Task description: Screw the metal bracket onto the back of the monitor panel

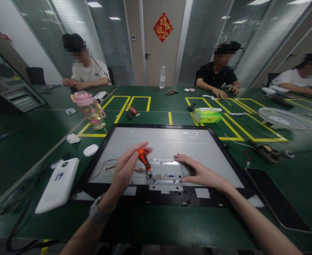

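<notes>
My left hand (pixel 128 161) is closed around the orange and black handle of a screwdriver (pixel 144 158). The shaft slants down to the lower left part of a metal bracket (pixel 165 169) that has two video ports in it. This bracket sits on the silver back of a flat monitor panel (pixel 211 148) with a black frame, lying on the table. Resting at the bracket's right edge, my right hand (pixel 198 171) has its fingers spread and holds nothing. Thin coloured wires (pixel 102 168) run out on the panel's left side.
A white phone-like device (pixel 59 184) and a white case (pixel 90 150) lie left; a black phone (pixel 275 198) lies right. Beyond stand a pink-lidded bottle (pixel 90 109), a green tissue pack (pixel 207 115) and a water bottle (pixel 162 78). Several people sit across the green table (pixel 150 219).
</notes>
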{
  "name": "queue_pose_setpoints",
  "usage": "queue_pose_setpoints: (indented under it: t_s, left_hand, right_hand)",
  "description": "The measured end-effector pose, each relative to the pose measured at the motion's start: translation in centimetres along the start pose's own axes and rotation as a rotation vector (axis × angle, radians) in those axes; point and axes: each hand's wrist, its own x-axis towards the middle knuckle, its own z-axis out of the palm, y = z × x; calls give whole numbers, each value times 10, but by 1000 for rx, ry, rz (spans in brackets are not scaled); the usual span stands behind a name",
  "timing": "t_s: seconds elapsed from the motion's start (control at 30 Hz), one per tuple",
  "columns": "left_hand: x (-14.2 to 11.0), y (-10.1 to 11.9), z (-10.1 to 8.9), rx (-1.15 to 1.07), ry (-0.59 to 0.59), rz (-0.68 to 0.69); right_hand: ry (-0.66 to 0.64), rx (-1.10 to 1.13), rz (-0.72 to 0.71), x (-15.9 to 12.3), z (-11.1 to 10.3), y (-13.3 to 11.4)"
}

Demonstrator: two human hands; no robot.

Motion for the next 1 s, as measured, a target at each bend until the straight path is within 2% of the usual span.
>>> queue_pose_setpoints:
  t_s: [0.17, 0.4, 0.57, 0.77, 1.0]
  left_hand:
    - [0, -1, 3, -93, -43, -62]
    - [5, -5, 1, -1, 37, 78]
    - [3, -2, 1, -11, 15, 4]
    - [4, -2, 2, 71, 30, 133]
    - [3, -3, 2, 59, 40, 116]
  right_hand:
    - [-7, -1, 14, 0, 0, -2]
    - [-1, -2, -6, -1, 1, 2]
    - [-1, -11, 3, 0, 0, 0]
    - [2, -14, -4, 0, 1, 0]
    - [2, -17, 6, -1, 0, 0]
